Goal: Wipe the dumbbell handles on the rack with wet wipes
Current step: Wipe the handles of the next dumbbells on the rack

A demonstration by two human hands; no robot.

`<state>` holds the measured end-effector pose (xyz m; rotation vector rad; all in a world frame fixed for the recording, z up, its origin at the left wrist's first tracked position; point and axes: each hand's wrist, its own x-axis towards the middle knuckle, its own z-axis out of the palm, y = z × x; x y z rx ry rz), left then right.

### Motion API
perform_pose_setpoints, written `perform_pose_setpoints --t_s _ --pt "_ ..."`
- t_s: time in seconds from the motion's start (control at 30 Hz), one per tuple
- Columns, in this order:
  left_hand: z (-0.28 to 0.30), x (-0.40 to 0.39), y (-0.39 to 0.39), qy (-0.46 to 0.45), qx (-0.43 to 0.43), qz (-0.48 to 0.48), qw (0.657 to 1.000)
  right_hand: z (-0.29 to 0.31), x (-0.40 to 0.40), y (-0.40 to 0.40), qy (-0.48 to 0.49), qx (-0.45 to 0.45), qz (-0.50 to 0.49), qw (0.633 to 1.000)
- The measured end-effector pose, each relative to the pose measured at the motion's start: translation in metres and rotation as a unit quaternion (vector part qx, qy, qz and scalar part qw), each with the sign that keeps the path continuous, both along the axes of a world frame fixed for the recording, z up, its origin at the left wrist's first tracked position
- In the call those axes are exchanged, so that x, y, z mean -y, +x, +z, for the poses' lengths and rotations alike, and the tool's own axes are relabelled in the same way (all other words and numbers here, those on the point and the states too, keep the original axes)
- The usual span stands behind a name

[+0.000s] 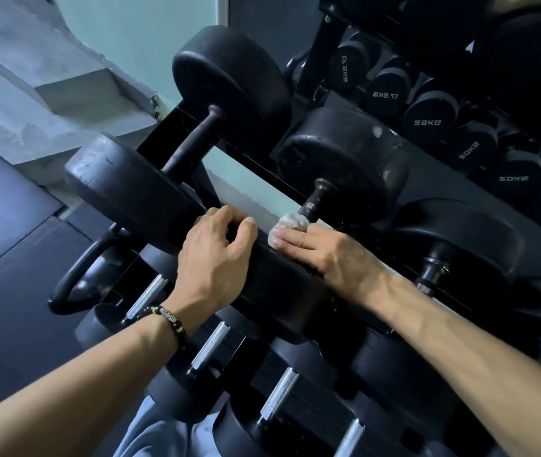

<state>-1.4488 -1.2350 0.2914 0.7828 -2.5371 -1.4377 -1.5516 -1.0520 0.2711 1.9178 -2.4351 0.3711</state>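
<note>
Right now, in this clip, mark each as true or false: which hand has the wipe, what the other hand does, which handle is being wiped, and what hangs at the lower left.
1. The right hand holds the wet wipe. True.
2. The wipe is on a silver handle of the lower row. False: it is on the dark handle of a large dumbbell on the upper row.
3. The left hand rests on a large dumbbell head. True.
4. The left wrist is bare. False: it wears a beaded bracelet.
5. A kettlebell sits at lower left. True.
</note>
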Motion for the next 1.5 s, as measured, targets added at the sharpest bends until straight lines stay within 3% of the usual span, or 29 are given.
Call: perform_pose_setpoints --t_s 0.07,0.27,0.33,0.37,0.43,0.5,0.63,0.7,0.83,0.9,1.0,1.07,1.2,1.27,1.4,1.5 --pt "0.000 0.000 0.000 -0.003 0.001 -0.003 1.000 0.006 0.001 -0.014 0.017 0.000 0.002 1.000" --pt "0.000 0.001 0.000 -0.002 -0.004 -0.008 1.000 0.012 -0.002 -0.019 -0.045 0.016 -0.174 0.984" --pt "0.000 0.001 0.000 -0.001 -0.006 -0.009 1.000 0.014 -0.003 -0.001 -0.067 0.087 -0.213 0.971" --pt "0.001 0.000 0.000 0.001 -0.004 -0.011 1.000 0.020 -0.004 0.006 -0.100 0.152 -0.270 0.946" --pt "0.001 0.001 0.000 0.002 -0.005 -0.014 1.000 0.030 -0.009 0.014 -0.188 0.268 -0.417 0.848" --pt "0.000 0.001 -0.001 0.001 -0.006 -0.014 1.000 0.028 -0.009 0.015 -0.245 0.317 -0.524 0.752" --pt "0.000 0.001 -0.001 -0.003 -0.005 -0.017 1.000 0.011 0.021 0.010 -0.286 0.447 -0.575 0.622" --pt "0.001 0.000 -0.001 -0.004 -0.004 -0.018 1.000 0.008 0.035 0.011 -0.292 0.471 -0.593 0.585" --pt "0.003 -0.001 -0.001 -0.003 0.001 -0.016 1.000 0.007 0.025 0.026 -0.171 0.486 -0.559 0.649" --pt "0.003 0.000 -0.001 -0.005 -0.001 -0.015 1.000 0.008 0.024 0.026 -0.156 0.490 -0.544 0.664" --pt "0.002 0.001 -0.001 -0.009 0.000 -0.023 1.000 0.004 0.035 0.007 -0.270 0.416 -0.593 0.634" --pt "0.002 0.001 -0.002 -0.013 0.004 -0.028 1.000 0.002 0.038 0.002 -0.251 0.394 -0.608 0.642" --pt "0.002 0.002 -0.002 -0.015 0.003 -0.026 1.000 -0.001 0.026 0.022 -0.152 0.503 -0.547 0.651" --pt "0.002 0.002 -0.002 -0.017 0.005 -0.028 0.999 -0.004 0.026 0.018 -0.182 0.483 -0.545 0.661" --pt "0.001 0.001 -0.002 -0.015 0.008 -0.030 0.999 -0.002 0.039 -0.003 -0.284 0.422 -0.596 0.622" --pt "0.002 0.002 -0.002 -0.011 0.005 -0.030 0.999 -0.002 0.034 0.009 -0.216 0.482 -0.561 0.638"
